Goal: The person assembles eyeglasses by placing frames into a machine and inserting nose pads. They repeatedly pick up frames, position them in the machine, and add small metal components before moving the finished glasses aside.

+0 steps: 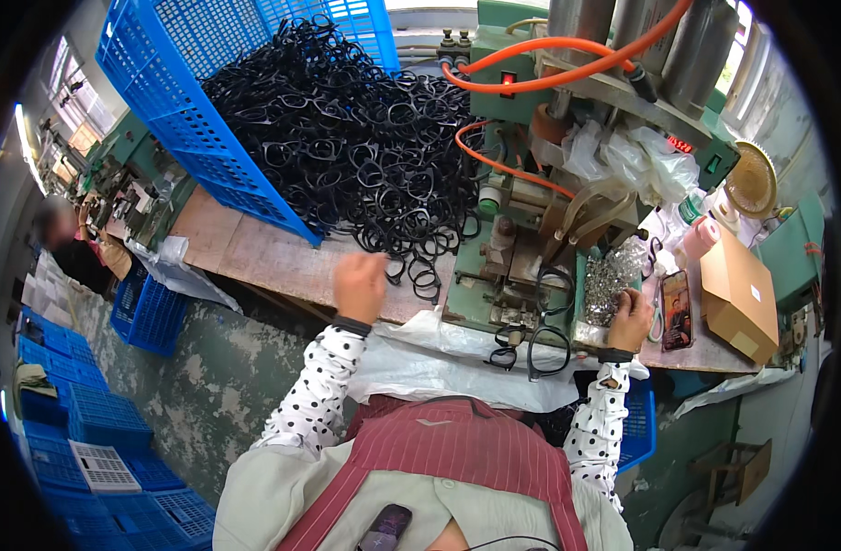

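Observation:
A large heap of black eyeglass frames [347, 138] spills out of a tipped blue plastic crate [177, 138] onto the worktable. At the near edge of the heap is my left hand [360, 286], its fingers curled in beside the closest frames; what they hold, if anything, is hidden. My right hand [631, 319] reaches over a tray of small shiny metal parts [609, 280], fingers pinched together at its right side. Between my hands stands a green press machine [480, 285]. Black eyeglass frames [549, 353] hang at its front edge, beside the metal parts tray.
Orange hoses [567, 41] loop over the machine. To the right lie a phone [677, 310], scissors [657, 323], a cardboard box [737, 294] and a pink bottle [701, 237]. White sheeting [439, 354] covers the table's front. Blue crates [99, 413] stack at lower left; another person [76, 257] sits beyond.

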Available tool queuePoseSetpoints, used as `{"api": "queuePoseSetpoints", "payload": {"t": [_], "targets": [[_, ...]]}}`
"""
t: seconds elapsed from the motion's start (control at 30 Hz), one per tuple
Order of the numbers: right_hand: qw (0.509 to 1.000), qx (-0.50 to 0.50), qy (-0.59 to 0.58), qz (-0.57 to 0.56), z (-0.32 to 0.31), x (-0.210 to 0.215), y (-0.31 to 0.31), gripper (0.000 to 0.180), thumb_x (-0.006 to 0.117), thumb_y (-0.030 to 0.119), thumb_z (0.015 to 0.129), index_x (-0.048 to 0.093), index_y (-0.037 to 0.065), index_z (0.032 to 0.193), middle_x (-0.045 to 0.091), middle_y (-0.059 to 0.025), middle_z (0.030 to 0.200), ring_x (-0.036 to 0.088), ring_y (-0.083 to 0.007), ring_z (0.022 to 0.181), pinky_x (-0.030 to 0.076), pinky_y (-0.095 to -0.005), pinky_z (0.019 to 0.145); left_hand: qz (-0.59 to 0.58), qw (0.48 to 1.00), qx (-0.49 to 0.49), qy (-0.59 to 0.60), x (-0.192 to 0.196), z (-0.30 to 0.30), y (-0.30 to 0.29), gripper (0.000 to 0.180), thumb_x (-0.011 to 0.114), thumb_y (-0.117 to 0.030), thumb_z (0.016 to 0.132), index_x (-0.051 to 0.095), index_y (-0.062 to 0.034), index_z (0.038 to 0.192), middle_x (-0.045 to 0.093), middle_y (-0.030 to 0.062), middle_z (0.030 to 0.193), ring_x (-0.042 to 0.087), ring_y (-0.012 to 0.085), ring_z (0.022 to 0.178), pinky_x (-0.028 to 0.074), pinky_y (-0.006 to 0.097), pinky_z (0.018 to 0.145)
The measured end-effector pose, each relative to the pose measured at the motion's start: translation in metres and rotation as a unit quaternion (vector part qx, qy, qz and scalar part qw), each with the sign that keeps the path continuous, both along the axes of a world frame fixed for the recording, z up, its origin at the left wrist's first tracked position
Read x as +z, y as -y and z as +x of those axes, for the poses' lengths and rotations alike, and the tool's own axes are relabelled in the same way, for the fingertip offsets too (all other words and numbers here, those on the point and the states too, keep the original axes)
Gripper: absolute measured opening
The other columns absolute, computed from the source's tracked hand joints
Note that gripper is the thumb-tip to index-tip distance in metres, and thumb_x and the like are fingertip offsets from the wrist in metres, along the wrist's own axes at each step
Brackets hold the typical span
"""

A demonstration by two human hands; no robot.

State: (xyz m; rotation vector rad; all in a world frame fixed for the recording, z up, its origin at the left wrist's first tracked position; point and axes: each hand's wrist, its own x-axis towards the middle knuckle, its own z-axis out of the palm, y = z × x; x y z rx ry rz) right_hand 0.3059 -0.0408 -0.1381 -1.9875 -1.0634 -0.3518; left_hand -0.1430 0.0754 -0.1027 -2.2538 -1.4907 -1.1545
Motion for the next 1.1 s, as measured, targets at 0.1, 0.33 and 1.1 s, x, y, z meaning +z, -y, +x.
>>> {"api": "queuePoseSetpoints", "payload": {"t": [0.1, 0.33, 1.1], "targets": [[1.0, 0.003, 0.024, 0.001, -0.002, -0.001, -0.002, 0.008, 0.064, 0.016, 0.088, 0.067, 0.011, 0.093, 0.067, -0.0071, 0.09, 0.059, -0.0294, 0.09, 0.046, -0.0408, 0.08, -0.03, 0.999, -0.004, -0.017, -0.001, 0.042, -0.006, 0.016, 0.069, -0.025, 0.083, 0.065, -0.0089, 0.085, 0.056, 0.0063, 0.078, 0.059, 0.0281, 0.072, 0.044, 0.042, 0.062], [1.0, -0.014, 0.019, -0.008, 0.005, -0.007, -0.005, 0.006, 0.064, 0.017, 0.087, 0.066, 0.012, 0.091, 0.067, -0.0064, 0.09, 0.06, -0.0289, 0.089, 0.043, -0.0404, 0.081, -0.265, 0.962, 0.07, -0.008, -0.024, 0.074, -0.04, 0.038, 0.068, -0.043, 0.079, 0.068, -0.0057, 0.077, 0.059, 0.015, 0.084, 0.062, 0.0356, 0.08, 0.049, 0.046, 0.068], [0.929, 0.289, -0.121, 0.197, -0.136, 0.12, -0.017, 0.018, 0.072, -0.005, 0.072, 0.069, 0.002, 0.089, 0.065, -0.0101, 0.083, 0.061, -0.025, 0.077, 0.049, -0.032, 0.069, -0.147, 0.873, -0.316, 0.342, 0.139, 0.116, 0.043, 0.024, 0.052, -0.017, 0.1, 0.058, 0.0014, 0.114, 0.068, 0.0088, 0.088, 0.061, 0.0105, 0.072, 0.049, 0.023, 0.068]]}}
